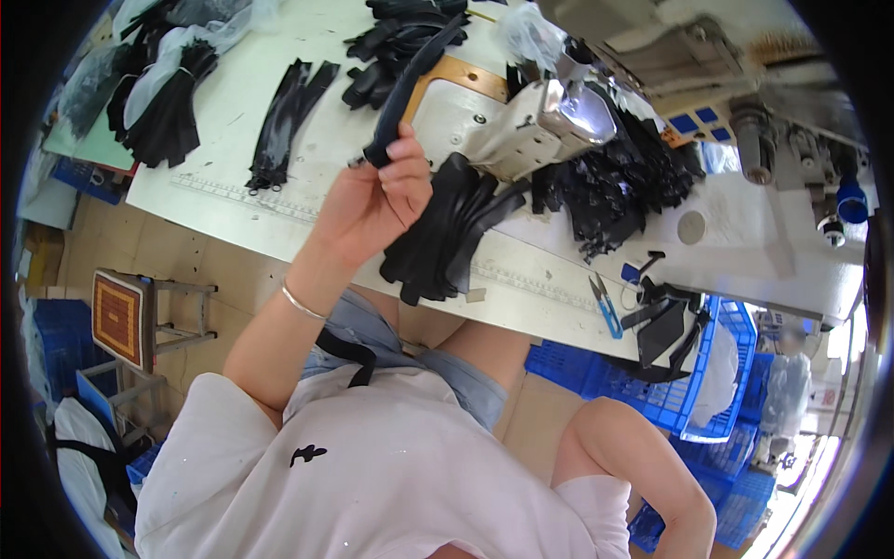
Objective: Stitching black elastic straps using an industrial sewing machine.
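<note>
My left hand is raised over the table, its fingers closed around the lower end of a long, curved black strap. The strap's far end reaches up to a heap of black pieces at the back. Just right of the hand, a fanned bundle of black strips hangs partly over the table's front edge. The sewing machine head stands to the right of the held strap. My right arm bends down at the lower right, with its hand out of the picture.
More black strips lie on the white table at left. A dark, shiny pile sits beyond the machine. Blue-handled thread snips rest near the front edge, beside blue crates. A stool stands at left.
</note>
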The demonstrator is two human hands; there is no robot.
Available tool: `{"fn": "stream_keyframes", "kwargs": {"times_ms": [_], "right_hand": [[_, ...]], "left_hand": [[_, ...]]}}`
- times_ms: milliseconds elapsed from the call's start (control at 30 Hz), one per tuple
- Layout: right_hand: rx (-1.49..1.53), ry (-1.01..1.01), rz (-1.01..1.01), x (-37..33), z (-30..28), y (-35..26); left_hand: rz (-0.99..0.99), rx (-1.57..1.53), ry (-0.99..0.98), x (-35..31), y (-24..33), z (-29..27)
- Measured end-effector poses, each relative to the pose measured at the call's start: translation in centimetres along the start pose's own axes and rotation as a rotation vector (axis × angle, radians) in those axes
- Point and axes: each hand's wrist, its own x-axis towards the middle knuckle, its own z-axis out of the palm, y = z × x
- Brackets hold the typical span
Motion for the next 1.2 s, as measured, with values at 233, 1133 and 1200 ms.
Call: {"fn": "stream_keyframes", "kwargs": {"times_ms": [233, 1133, 1200], "right_hand": [[0.034, -0.014, 0.077, 0.2, 0.6, 0.3], [-0.813, 1.886, 0.795, -14.2, -0.3, 18.0], [-0.849, 1.839, 0.785, -13.8, 1.5, 17.8]], "left_hand": [[0.091, 0.202, 0.025, -2.3, 0.9, 0.6], [-0.183, 1.437, 0.195, 0.2, -9.7, -1.1], [-0.237, 1.065, 0.408, 2.7, -11.1, -2.0]]}}
